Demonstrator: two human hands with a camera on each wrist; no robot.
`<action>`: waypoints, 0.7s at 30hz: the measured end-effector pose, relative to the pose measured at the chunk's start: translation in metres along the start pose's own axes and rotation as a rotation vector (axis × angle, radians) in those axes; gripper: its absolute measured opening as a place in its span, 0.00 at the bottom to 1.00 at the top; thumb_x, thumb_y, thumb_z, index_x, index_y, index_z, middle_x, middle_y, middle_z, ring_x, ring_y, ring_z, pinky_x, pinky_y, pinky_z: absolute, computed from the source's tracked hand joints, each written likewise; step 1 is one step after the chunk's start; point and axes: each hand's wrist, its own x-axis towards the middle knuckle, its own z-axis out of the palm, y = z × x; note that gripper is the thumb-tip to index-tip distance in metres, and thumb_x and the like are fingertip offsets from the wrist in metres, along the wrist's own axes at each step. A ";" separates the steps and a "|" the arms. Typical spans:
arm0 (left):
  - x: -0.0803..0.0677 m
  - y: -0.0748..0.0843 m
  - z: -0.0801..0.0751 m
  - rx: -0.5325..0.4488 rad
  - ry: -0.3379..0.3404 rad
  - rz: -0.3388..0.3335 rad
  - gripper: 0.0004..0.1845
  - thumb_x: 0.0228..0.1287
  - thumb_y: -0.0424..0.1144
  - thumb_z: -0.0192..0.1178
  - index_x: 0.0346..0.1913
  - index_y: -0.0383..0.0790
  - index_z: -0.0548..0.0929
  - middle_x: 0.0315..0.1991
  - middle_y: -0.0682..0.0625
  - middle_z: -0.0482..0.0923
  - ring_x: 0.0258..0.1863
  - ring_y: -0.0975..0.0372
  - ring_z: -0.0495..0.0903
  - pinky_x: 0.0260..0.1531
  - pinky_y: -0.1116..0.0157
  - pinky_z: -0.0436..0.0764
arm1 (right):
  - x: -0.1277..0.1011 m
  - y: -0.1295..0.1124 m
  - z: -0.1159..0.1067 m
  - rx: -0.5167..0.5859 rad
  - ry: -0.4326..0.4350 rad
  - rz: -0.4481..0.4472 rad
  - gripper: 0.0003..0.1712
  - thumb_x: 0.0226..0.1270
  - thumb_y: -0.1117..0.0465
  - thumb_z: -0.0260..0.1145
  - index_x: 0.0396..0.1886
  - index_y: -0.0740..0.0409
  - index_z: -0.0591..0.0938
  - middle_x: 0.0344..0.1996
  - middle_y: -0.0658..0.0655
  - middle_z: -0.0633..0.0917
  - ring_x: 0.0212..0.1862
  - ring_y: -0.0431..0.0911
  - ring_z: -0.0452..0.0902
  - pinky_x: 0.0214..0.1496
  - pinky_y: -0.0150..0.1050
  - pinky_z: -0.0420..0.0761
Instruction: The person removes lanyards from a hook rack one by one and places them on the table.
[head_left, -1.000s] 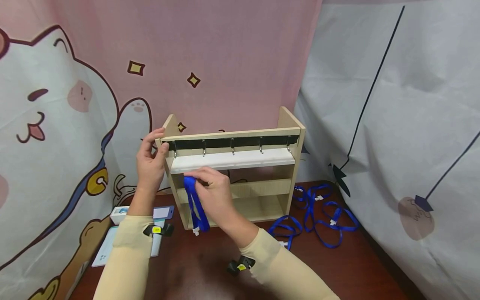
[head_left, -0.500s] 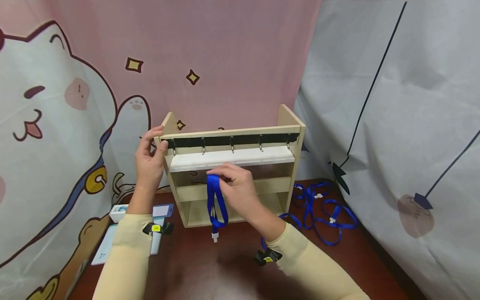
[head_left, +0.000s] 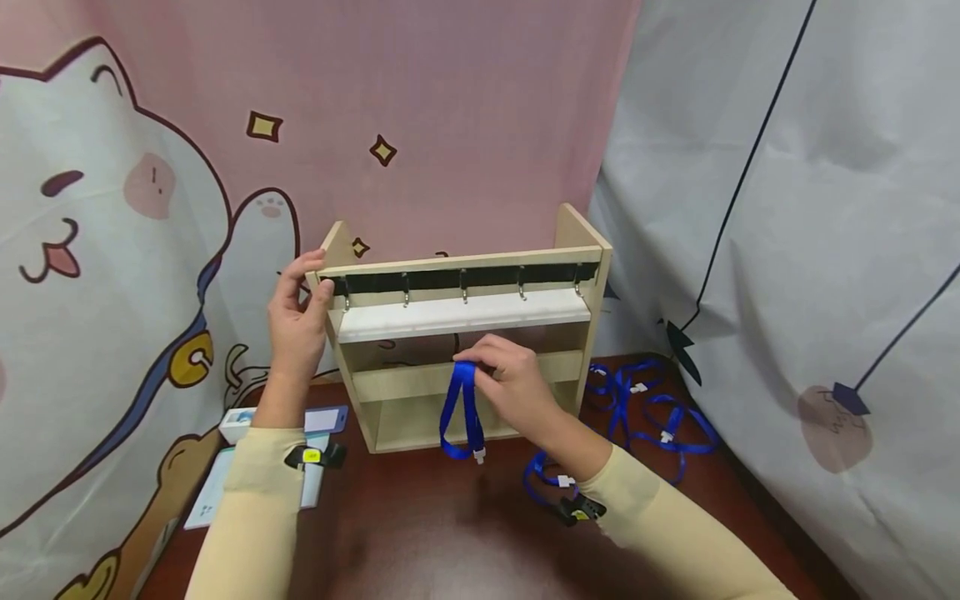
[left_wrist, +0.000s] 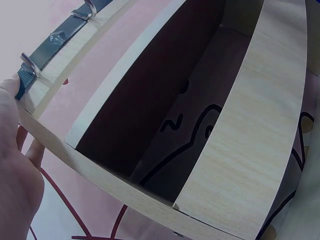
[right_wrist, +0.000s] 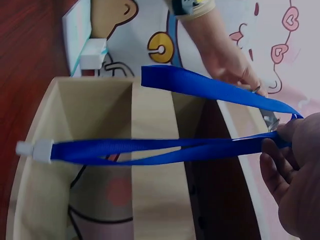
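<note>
A light wooden rack point(head_left: 461, 354) stands on the dark red table, with a black strip of metal hooks point(head_left: 465, 282) along its top rail. My left hand point(head_left: 298, 321) grips the rack's top left corner point(left_wrist: 30, 117), thumb on the front near the first hook point(left_wrist: 30, 65). My right hand point(head_left: 510, 379) pinches the top of a blue lanyard point(head_left: 461, 412) in front of the rack's middle. The lanyard point(right_wrist: 165, 145) hangs in a loop, its white clip point(right_wrist: 35, 150) at the bottom end.
Several more blue lanyards point(head_left: 645, 417) lie in a heap on the table at the right of the rack. A badge holder point(head_left: 324, 422), a white box point(head_left: 238, 425) and cards lie at the left. Printed curtains close in behind and at both sides.
My right hand has carried the lanyard to the right, from the rack's left end to its middle. The left hand stays on the corner.
</note>
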 end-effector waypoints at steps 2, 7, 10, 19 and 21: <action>0.000 0.004 0.001 -0.008 -0.001 0.004 0.16 0.83 0.29 0.62 0.67 0.29 0.80 0.75 0.47 0.78 0.73 0.54 0.74 0.69 0.59 0.77 | -0.004 0.005 -0.004 -0.008 -0.003 0.001 0.10 0.78 0.71 0.71 0.49 0.57 0.95 0.42 0.47 0.90 0.41 0.40 0.83 0.39 0.35 0.83; -0.004 0.025 0.006 0.004 -0.007 -0.010 0.16 0.84 0.28 0.60 0.66 0.26 0.78 0.75 0.44 0.77 0.74 0.53 0.73 0.70 0.59 0.77 | -0.018 0.010 -0.010 -0.034 -0.022 0.030 0.11 0.77 0.71 0.70 0.49 0.56 0.94 0.42 0.47 0.90 0.41 0.39 0.84 0.38 0.35 0.84; -0.005 0.028 0.007 0.010 -0.011 -0.015 0.16 0.84 0.29 0.60 0.66 0.26 0.78 0.75 0.44 0.77 0.75 0.53 0.73 0.70 0.58 0.77 | -0.028 0.014 -0.012 -0.039 -0.020 0.024 0.11 0.76 0.72 0.71 0.49 0.56 0.94 0.43 0.47 0.90 0.41 0.40 0.84 0.37 0.34 0.84; -0.005 0.028 0.007 0.011 -0.006 -0.012 0.15 0.84 0.28 0.60 0.66 0.26 0.78 0.75 0.44 0.77 0.75 0.53 0.73 0.71 0.57 0.77 | -0.042 0.021 -0.012 -0.047 -0.006 0.017 0.08 0.77 0.69 0.73 0.48 0.55 0.94 0.43 0.49 0.91 0.42 0.40 0.84 0.37 0.34 0.82; -0.005 0.028 0.007 0.012 -0.008 -0.013 0.16 0.84 0.29 0.60 0.66 0.26 0.78 0.75 0.45 0.77 0.74 0.53 0.73 0.71 0.56 0.77 | -0.045 0.022 -0.011 -0.053 -0.014 0.029 0.08 0.78 0.68 0.73 0.49 0.54 0.94 0.43 0.49 0.91 0.42 0.40 0.84 0.38 0.34 0.83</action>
